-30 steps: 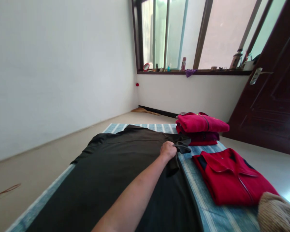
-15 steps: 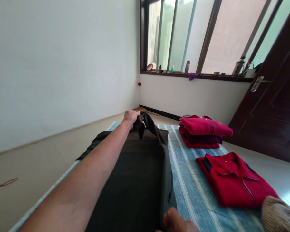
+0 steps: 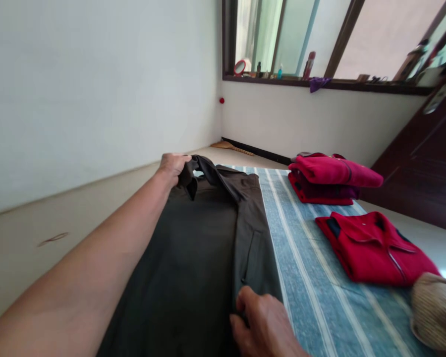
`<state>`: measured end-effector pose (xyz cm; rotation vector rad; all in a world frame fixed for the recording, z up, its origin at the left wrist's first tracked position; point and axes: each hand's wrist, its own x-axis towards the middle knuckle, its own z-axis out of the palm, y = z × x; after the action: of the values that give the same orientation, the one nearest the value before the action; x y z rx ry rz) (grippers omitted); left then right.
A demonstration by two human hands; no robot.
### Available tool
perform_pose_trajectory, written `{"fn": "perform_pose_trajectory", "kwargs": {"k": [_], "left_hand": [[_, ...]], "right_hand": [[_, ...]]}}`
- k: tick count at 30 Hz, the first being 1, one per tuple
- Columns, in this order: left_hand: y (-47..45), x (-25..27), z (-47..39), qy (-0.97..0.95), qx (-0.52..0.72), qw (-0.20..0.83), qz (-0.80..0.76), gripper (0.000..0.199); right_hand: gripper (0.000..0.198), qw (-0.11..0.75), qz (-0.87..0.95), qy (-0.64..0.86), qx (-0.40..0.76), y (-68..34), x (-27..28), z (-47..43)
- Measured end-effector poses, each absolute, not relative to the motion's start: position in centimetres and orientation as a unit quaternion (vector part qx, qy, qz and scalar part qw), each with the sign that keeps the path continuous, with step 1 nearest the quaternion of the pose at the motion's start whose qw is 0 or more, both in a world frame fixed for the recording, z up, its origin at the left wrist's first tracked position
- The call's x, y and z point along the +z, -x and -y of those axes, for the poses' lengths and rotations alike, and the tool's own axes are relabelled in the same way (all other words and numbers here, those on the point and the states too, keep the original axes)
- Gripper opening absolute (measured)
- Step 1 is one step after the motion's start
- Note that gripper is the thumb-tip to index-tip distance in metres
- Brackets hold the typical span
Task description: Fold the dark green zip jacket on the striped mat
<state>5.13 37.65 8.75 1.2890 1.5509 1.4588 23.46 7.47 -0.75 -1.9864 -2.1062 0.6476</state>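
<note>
A dark grey-brown jacket (image 3: 196, 248) with a collar and a zipped pocket lies spread on a blue striped cloth (image 3: 301, 248). At its far end, my left hand (image 3: 173, 166) is closed on the collar (image 3: 189, 181) and lifts it a little off the rest. Nearer to me, my right hand (image 3: 263, 320) pinches the front edge of the same jacket, just below the pocket zip (image 3: 250, 255). The jacket's lower end runs out of view.
A folded red jacket (image 3: 379, 253) lies to the right, with a stack of folded red and maroon clothes (image 3: 330, 176) behind it. Something knitted and beige (image 3: 436, 310) sits at the right edge. A white wall (image 3: 96, 84) rises on the left, and a dark door (image 3: 419, 158) stands at the right.
My left hand has moved left with the collar, drawing the jacket's front edge leftward. My right hand shows more fully, still at the edge. The view has tilted down.
</note>
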Motion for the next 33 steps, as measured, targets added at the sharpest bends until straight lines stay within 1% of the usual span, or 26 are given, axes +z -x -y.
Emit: {"fn": "perform_pose_trajectory", "kwargs": {"k": [3,6,11,15,19,22,25,30,33], "left_hand": [[-5.2,10.6,-37.5,-0.507,0.580,0.309,-0.558,0.022],[-4.6,11.0,-37.4,-0.503,0.604,0.281,-0.550,0.026],[-2.1,7.5,-37.1,-0.453,0.594,0.250,-0.616,0.009],[-1.0,5.0,-37.0,-0.440,0.576,0.254,-0.641,0.018],[-1.2,5.5,-37.1,-0.446,0.597,0.244,-0.621,0.010],[-1.4,6.7,-37.2,-0.457,0.621,0.224,-0.596,0.019],[-1.3,6.9,-37.2,-0.472,0.626,0.206,-0.585,0.021],[-0.7,4.9,-37.1,-0.473,0.616,0.190,-0.601,0.020],[-0.2,4.3,-37.2,-0.472,0.616,0.174,-0.606,0.025]], "right_hand": [[0.005,0.105,0.703,0.665,0.230,-24.2,-0.3,-7.3],[0.005,0.094,0.709,0.656,0.241,-24.1,-0.6,-7.2],[0.014,0.041,0.732,0.643,0.222,-22.7,-1.6,-7.4],[0.023,0.020,0.734,0.641,0.222,-22.2,-1.6,-7.5],[0.025,0.015,0.733,0.637,0.239,-22.5,-1.3,-7.5],[0.023,0.010,0.725,0.639,0.258,-22.7,-1.0,-7.5],[0.019,0.017,0.721,0.639,0.268,-22.7,-0.7,-7.4],[0.017,0.023,0.727,0.636,0.259,-22.7,-0.8,-7.1],[0.016,0.039,0.734,0.631,0.247,-23.0,-1.1,-6.8]]}}
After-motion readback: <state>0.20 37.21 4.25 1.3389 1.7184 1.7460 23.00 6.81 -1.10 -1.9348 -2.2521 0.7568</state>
